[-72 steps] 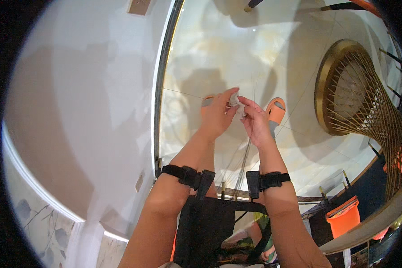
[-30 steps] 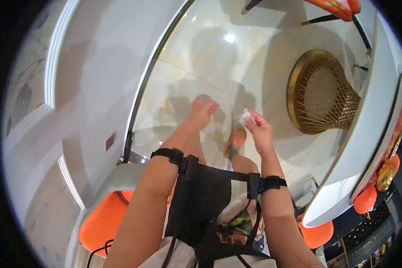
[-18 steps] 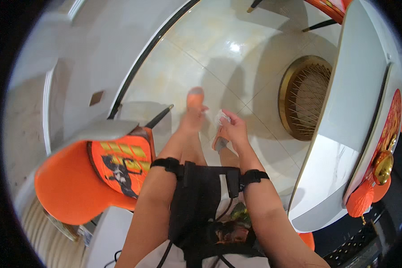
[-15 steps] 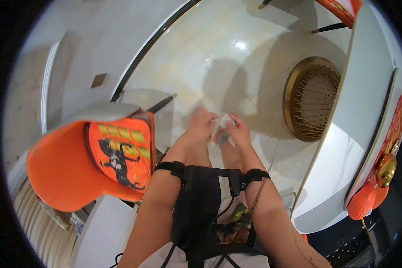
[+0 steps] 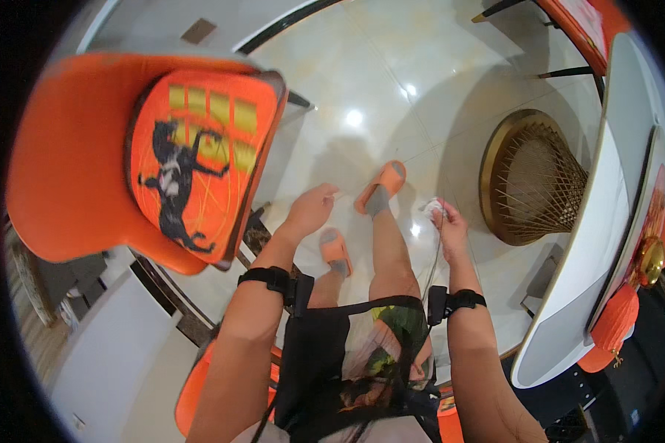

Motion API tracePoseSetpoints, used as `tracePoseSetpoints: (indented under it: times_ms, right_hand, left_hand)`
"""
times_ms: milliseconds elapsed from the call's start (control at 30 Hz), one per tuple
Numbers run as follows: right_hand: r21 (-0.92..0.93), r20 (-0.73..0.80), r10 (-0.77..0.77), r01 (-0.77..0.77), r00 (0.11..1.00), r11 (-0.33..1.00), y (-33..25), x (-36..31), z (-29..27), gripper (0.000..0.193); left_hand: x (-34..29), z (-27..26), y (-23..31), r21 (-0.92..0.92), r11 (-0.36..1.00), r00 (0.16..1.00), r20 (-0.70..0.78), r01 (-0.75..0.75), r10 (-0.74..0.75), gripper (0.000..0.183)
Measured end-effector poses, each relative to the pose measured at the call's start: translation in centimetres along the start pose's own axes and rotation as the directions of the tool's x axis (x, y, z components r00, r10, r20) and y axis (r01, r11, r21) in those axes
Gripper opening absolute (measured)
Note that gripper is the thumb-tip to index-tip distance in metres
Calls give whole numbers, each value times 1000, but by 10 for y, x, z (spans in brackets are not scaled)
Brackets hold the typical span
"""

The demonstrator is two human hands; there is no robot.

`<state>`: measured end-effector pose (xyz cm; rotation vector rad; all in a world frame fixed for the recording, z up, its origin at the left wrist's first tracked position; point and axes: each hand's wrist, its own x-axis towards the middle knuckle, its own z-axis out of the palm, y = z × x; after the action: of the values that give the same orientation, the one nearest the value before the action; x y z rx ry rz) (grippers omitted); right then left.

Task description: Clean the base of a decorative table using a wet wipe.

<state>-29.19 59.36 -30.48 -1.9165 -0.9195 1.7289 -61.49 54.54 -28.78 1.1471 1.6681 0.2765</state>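
My right hand (image 5: pixel 453 224) is closed on a crumpled white tissue (image 5: pixel 433 209), which sticks out past the fingertips over the tiled floor. A thin dark cord hangs beside that hand. To the left, my left hand (image 5: pixel 310 209) has its fingers pinched together. A faint whitish bit shows at their tips, too small to name. Between and below the hands are my feet in orange slippers, the right slipper (image 5: pixel 390 179) farther forward than the left slipper (image 5: pixel 332 247). Black straps with small boxes sit around both forearms.
An orange chair (image 5: pixel 66 162) with a cat-patterned cushion (image 5: pixel 229 192) stands close on the left. At right is a white table (image 5: pixel 628 148) on a gold wire base (image 5: pixel 504 177). A red tassel (image 5: pixel 610 321) hangs by its edge. Another orange chair (image 5: pixel 580 29) is at the far right.
My hands were close together around the white tissue and have moved apart, the tissue going right with my right hand. The view has shifted, and both slippers now show.
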Motion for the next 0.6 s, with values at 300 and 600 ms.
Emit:
tracePoseSetpoints:
  times_ms: [300, 600]
  right_hand:
    - [-99, -51, 110, -115, 993, 988, 52, -72, -26, 35]
    - [-438, -112, -10, -40, 994, 898, 205, 60, -34, 30]
  left_hand:
    - [-121, 85, -88, -49, 954, 935, 215, 297, -281, 28]
    - [-22, 200, -168, 67, 939, 906, 247, 338, -343, 31]
